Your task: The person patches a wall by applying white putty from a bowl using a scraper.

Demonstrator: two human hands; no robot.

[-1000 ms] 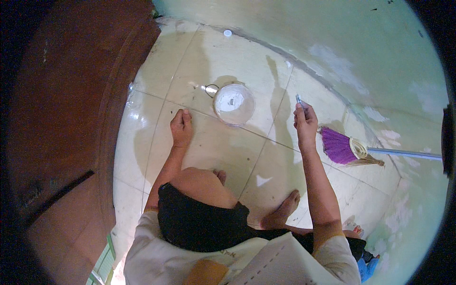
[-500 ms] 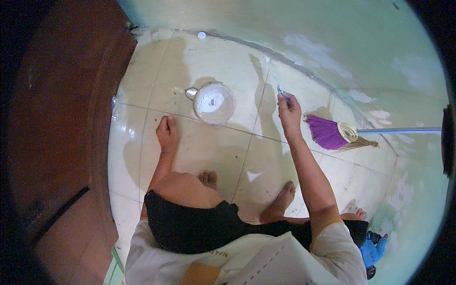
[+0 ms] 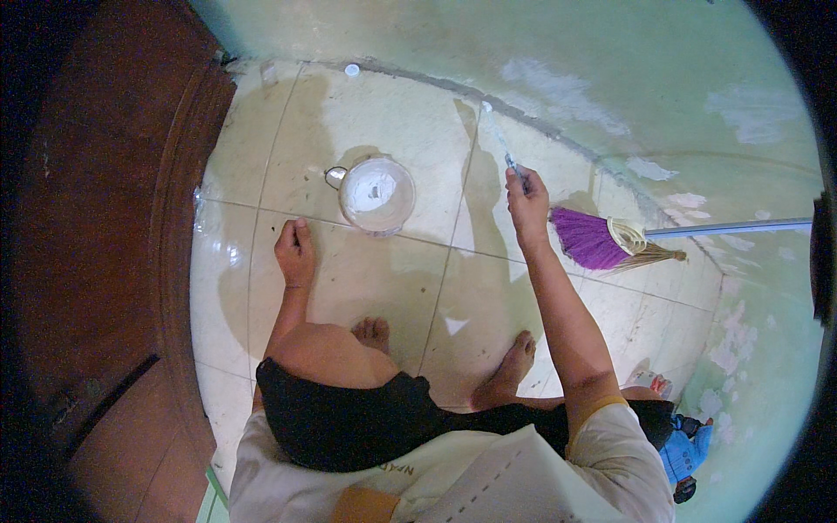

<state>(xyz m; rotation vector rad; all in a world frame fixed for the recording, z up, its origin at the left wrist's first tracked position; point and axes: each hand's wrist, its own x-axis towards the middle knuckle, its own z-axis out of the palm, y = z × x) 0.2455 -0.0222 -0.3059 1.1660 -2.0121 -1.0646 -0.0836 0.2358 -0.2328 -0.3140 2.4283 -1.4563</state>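
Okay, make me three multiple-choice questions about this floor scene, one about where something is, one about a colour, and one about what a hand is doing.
1. Where does the white bucket stand?
A. on the tiled floor ahead of the left hand
B. on the wooden door
C. behind the bare feet

2. What colour are the bristles of the broom?
A. green
B. purple
C. black

3. What is the right hand doing?
A. lying flat on the floor
B. gripping the bucket's rim
C. holding a thin brush

Answers: 1 A, the bucket sits on the tiled floor just beyond the left hand. 2 B, the bristles are purple, bound to a pale handle. 3 C, the fingers are closed on a thin brush whose tip points to the wall's base.
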